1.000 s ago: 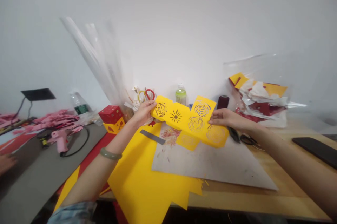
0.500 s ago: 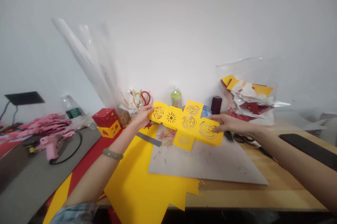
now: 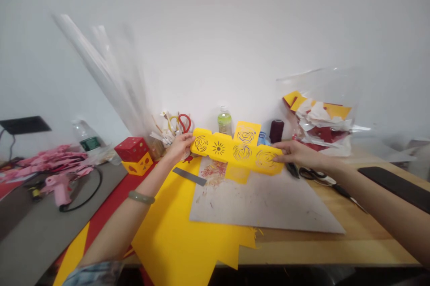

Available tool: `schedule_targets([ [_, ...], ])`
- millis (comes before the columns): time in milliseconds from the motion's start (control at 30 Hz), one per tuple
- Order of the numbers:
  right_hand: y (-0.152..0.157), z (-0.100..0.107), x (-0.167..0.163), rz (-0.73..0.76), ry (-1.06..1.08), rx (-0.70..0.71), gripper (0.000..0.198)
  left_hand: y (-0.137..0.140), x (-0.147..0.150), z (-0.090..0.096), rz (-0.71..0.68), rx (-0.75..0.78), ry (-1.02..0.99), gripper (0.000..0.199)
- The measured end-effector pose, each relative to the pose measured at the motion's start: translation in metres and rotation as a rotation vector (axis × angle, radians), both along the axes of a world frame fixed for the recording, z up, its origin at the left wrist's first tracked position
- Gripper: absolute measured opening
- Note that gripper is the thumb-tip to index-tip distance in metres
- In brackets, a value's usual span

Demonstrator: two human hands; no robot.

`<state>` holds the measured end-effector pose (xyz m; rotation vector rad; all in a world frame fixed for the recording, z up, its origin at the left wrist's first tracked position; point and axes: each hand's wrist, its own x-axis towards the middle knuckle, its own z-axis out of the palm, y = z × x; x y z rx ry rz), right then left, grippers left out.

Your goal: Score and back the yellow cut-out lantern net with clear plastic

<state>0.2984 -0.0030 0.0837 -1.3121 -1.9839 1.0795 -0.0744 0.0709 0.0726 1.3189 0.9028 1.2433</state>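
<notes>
A yellow paper box cutout (image 3: 228, 149), shaped like a cross and pierced with rose and sun patterns, is held up over the grey board (image 3: 268, 205). My left hand (image 3: 179, 147) pinches its left end. My right hand (image 3: 294, 153) grips the right end, thumb in front of the paper. Panels stick out above and below the long strip. Under my left forearm lie large yellow paper sheets (image 3: 174, 227), with a grey metal strip (image 3: 189, 176) across their top. Red scraps (image 3: 213, 171) are scattered on the board's left part.
A red and yellow box (image 3: 134, 153), a pink glue gun (image 3: 58, 189) and pink ribbon stand left. Behind are red-handled scissors (image 3: 184, 122), a green-liquid bottle (image 3: 224, 120) and a dark thread spool (image 3: 276, 131). Black scissors (image 3: 319, 176) and a scrap-filled plastic bag (image 3: 319, 120) are right.
The yellow cutout has tilted, its right end and upper panel rising slightly, and its strip now looks more bowed. My right hand has moved up a little with it. Both hands keep their hold.
</notes>
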Motion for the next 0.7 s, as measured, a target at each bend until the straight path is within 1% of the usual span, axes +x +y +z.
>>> schedule_targets([
  [100,0.001,-0.007,0.003,-0.093,-0.069,0.165,0.053,0.003,-0.008,-0.004,0.010,0.068,0.034,0.023],
  [200,-0.004,-0.017,0.003,-0.116,-0.159,0.270,0.046,0.003,-0.015,-0.013,-0.028,0.099,0.135,0.017],
  [300,-0.016,-0.028,-0.001,-0.029,-0.265,0.269,0.035,-0.003,-0.019,-0.026,-0.127,0.087,0.268,0.010],
  [367,-0.026,-0.036,-0.004,0.047,-0.326,0.250,0.028,-0.010,-0.022,-0.036,-0.201,0.070,0.348,0.013],
  [433,-0.035,-0.043,-0.007,0.095,-0.372,0.244,0.028,-0.017,-0.024,-0.044,-0.258,0.053,0.409,0.017],
  [500,-0.040,-0.048,-0.009,0.103,-0.409,0.256,0.031,-0.022,-0.027,-0.049,-0.283,0.035,0.447,0.019],
  [567,-0.043,-0.051,-0.011,0.094,-0.433,0.275,0.033,-0.022,-0.029,-0.051,-0.272,0.012,0.469,0.017],
  [633,-0.044,-0.052,-0.013,0.091,-0.450,0.294,0.034,-0.018,-0.032,-0.051,-0.215,-0.020,0.480,0.008],
  [667,-0.044,-0.052,-0.014,0.097,-0.454,0.302,0.034,-0.015,-0.033,-0.051,-0.168,-0.036,0.480,0.010],
  [700,-0.045,-0.051,-0.015,0.113,-0.453,0.305,0.034,-0.012,-0.035,-0.051,-0.110,-0.052,0.476,0.017],
])
